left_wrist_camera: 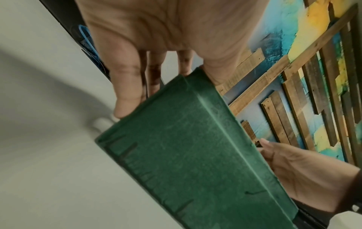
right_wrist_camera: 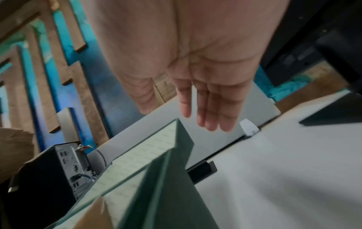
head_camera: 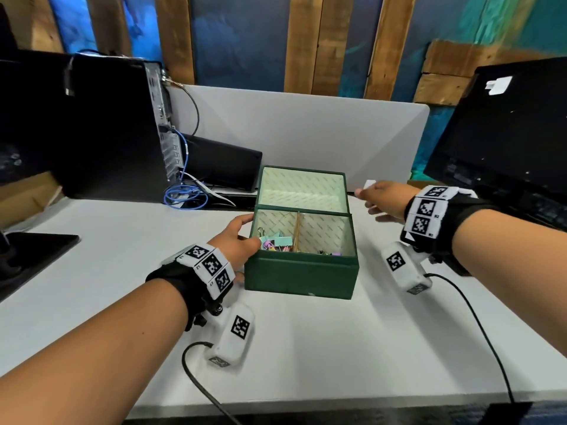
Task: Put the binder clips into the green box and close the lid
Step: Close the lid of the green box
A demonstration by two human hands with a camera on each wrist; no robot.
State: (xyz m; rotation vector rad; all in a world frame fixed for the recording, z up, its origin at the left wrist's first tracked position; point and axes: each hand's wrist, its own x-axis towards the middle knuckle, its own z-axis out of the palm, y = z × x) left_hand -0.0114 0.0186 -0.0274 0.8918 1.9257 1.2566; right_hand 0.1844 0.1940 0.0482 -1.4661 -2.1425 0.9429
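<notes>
Green box (head_camera: 302, 276): we count one, lid (head_camera: 302, 187) up, clips (head_camera: 274, 242) uncountable; left hand (head_camera: 237, 240) grips its wall, right hand (head_camera: 383, 200) spread, empty.

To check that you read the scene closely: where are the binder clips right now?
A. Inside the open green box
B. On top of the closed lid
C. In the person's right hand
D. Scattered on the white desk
A: the pastel binder clips lie inside the green box, whose lid stands open.
</notes>
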